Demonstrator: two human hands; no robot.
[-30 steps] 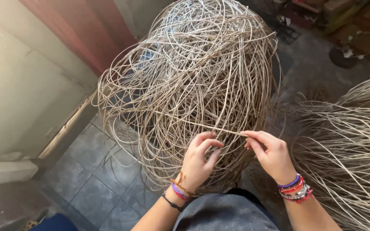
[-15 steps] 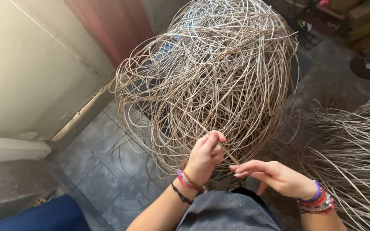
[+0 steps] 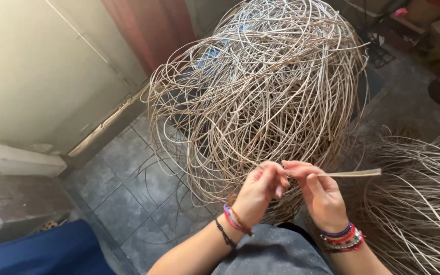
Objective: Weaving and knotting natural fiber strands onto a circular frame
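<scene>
A big tangled coil of pale rattan strands fills the middle of the head view, resting on the tiled floor. My left hand and my right hand meet just below it, both pinching one thin flat strand whose free end sticks out to the right. Both wrists carry coloured bead bracelets. My lap in grey fabric lies under the hands.
A second bundle of straight pale strands spreads at the right. A cream wall and doorstep stand at the left, a red curtain behind the coil, blue cloth at lower left, and clutter at top right.
My right hand has come back up beside my left hand, and both now pinch the strand, its end pointing right. The camera view has shifted slightly left.
</scene>
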